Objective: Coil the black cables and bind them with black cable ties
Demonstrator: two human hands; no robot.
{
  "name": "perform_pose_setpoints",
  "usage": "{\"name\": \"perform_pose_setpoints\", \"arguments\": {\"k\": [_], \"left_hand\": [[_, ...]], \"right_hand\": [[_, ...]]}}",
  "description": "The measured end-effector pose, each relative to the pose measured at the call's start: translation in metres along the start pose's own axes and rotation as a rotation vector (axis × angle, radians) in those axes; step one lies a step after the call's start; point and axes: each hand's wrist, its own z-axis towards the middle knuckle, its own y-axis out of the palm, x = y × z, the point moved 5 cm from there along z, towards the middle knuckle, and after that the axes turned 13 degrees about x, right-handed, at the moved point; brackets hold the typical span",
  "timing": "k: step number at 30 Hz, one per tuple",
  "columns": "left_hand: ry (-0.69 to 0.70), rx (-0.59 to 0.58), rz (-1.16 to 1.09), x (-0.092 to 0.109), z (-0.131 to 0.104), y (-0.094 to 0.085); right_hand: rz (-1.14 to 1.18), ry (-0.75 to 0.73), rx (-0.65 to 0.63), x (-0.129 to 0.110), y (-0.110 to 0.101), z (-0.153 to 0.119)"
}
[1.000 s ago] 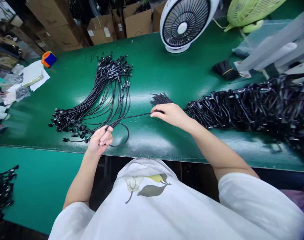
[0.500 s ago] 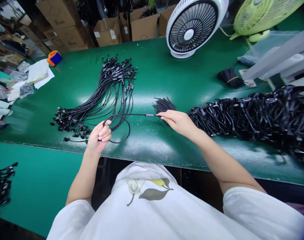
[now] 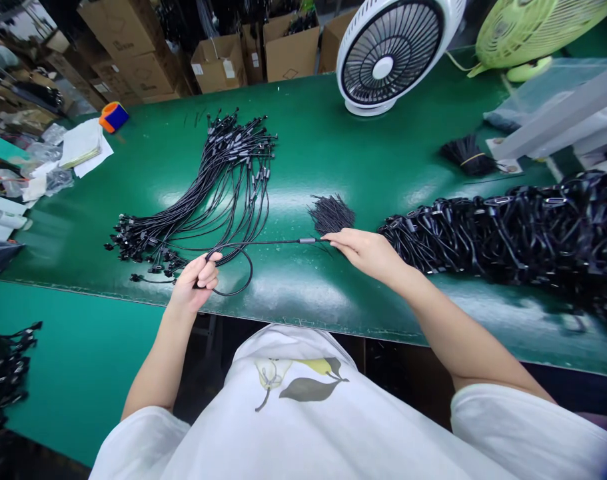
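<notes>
A thin black cable (image 3: 278, 242) with a grey sleeve on it runs stretched between my two hands over the green table. My left hand (image 3: 197, 280) is closed on it, and a loop of the cable hangs out to the right of the fingers. Between thumb and fingers, my right hand (image 3: 363, 250) pinches the cable's other end, just past the grey sleeve. Behind the right fingers lies a pile of short black ties (image 3: 332, 213). Beyond my left hand a spread bundle of black cables (image 3: 198, 190) with small connectors rests on the table.
A heap of coiled black cables (image 3: 483, 233) fills the right side. A white fan (image 3: 383, 67) and a green fan (image 3: 528, 33) stand at the back. A banded black bundle (image 3: 468, 155) lies near a grey metal stand. Papers (image 3: 86, 147) and an orange-blue tape roll (image 3: 113, 117) sit at left.
My right hand has drawn slightly right and nearer to me, pulling the cable along. The loop at my left hand has become smaller. The whole view has shifted a little.
</notes>
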Motion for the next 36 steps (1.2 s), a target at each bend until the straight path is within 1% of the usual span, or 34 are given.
{"name": "perform_pose_setpoints", "arguments": {"k": [3, 5, 6, 7, 9, 11, 13, 15, 16, 17, 19, 21, 22, 23, 25, 27, 28, 29, 31, 34, 36], "left_hand": [[-0.006, -0.002, 0.034, 0.000, -0.002, -0.006], [-0.001, -0.018, 0.018, 0.001, -0.003, -0.004], [0.009, -0.027, 0.002, 0.001, -0.004, -0.001], [0.027, -0.036, -0.010, 0.002, -0.004, 0.004], [0.079, -0.054, 0.022, 0.000, -0.004, 0.015], [0.172, -0.050, 0.140, -0.007, -0.003, 0.028], [0.295, -0.016, 0.278, -0.017, -0.003, 0.042], [0.373, 0.002, 0.384, -0.030, -0.005, 0.056], [0.365, -0.007, 0.417, -0.037, -0.006, 0.062], [0.328, -0.026, 0.433, -0.043, -0.008, 0.067], [0.236, -0.047, 0.402, -0.048, -0.009, 0.070], [0.174, -0.016, 0.294, -0.040, -0.006, 0.063], [0.161, 0.018, 0.232, -0.033, -0.004, 0.056], [0.152, 0.057, 0.178, -0.026, -0.001, 0.048], [0.134, 0.132, 0.113, -0.014, 0.007, 0.033], [0.140, 0.193, 0.091, -0.007, 0.013, 0.023], [0.147, 0.211, 0.094, -0.007, 0.015, 0.022], [0.153, 0.218, 0.108, -0.009, 0.016, 0.022], [0.163, 0.194, 0.164, -0.016, 0.016, 0.029], [0.166, 0.089, 0.295, -0.033, 0.009, 0.047], [0.164, -0.003, 0.388, -0.043, 0.001, 0.058]], "right_hand": [[-0.034, 0.003, -0.015, 0.002, -0.004, -0.005], [-0.101, -0.022, -0.041, -0.004, -0.006, -0.007], [-0.148, -0.048, -0.067, -0.011, -0.007, -0.007], [-0.189, -0.087, -0.107, -0.021, -0.008, -0.008], [-0.208, -0.192, -0.228, -0.048, -0.008, -0.011], [-0.106, -0.310, -0.388, -0.083, -0.008, -0.014], [0.049, -0.405, -0.545, -0.117, -0.010, -0.014], [0.172, -0.468, -0.641, -0.142, -0.010, -0.007], [0.199, -0.481, -0.650, -0.149, -0.010, -0.001], [0.198, -0.476, -0.634, -0.152, -0.009, 0.007], [0.116, -0.410, -0.556, -0.145, -0.005, 0.020], [-0.001, -0.311, -0.493, -0.129, -0.002, 0.025], [-0.037, -0.275, -0.488, -0.123, -0.001, 0.022], [-0.048, -0.255, -0.500, -0.118, 0.000, 0.018], [-0.008, -0.270, -0.558, -0.117, 0.000, 0.005], [0.055, -0.315, -0.613, -0.124, -0.002, -0.007], [0.087, -0.340, -0.636, -0.129, -0.003, -0.011], [0.116, -0.363, -0.657, -0.134, -0.003, -0.013], [0.165, -0.400, -0.695, -0.145, -0.002, -0.012], [0.194, -0.428, -0.712, -0.151, 0.004, 0.000], [0.231, -0.396, -0.668, -0.148, 0.009, 0.014]]}}
